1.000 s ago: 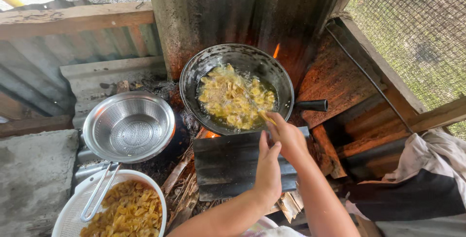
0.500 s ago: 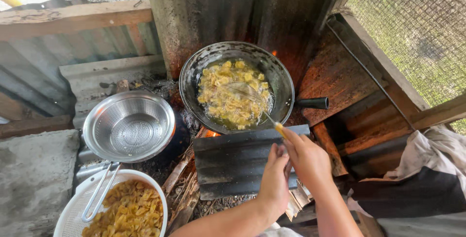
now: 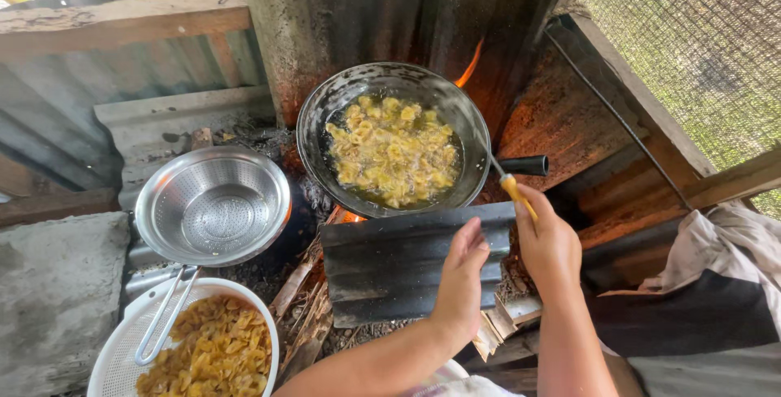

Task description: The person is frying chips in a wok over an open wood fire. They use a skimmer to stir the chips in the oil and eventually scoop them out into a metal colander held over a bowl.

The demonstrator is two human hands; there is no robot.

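Note:
A black frying pan [image 3: 325,104] sits over a wood fire, full of yellow chips [image 3: 392,151] frying in oil. My right hand [image 3: 550,242] grips a yellow-handled utensil [image 3: 516,194] whose metal shaft runs up to the pan's right rim, beside the pan's black handle [image 3: 525,165]. My left hand [image 3: 462,271] rests with fingers together on the top edge of a dark corrugated metal sheet [image 3: 390,263] standing in front of the fire.
A steel strainer bowl [image 3: 211,203] sits left of the pan. Below it a white basket [image 3: 114,360] holds fried chips and a metal skimmer handle [image 3: 167,320]. Flames [image 3: 468,63] lick behind the pan. Rusty sheet walls, wire mesh and a cloth [image 3: 716,283] lie right.
My right hand has drawn the utensil back out of the chips to the pan's right rim. Both hands moved down and right, and my left hand settled on the metal sheet.

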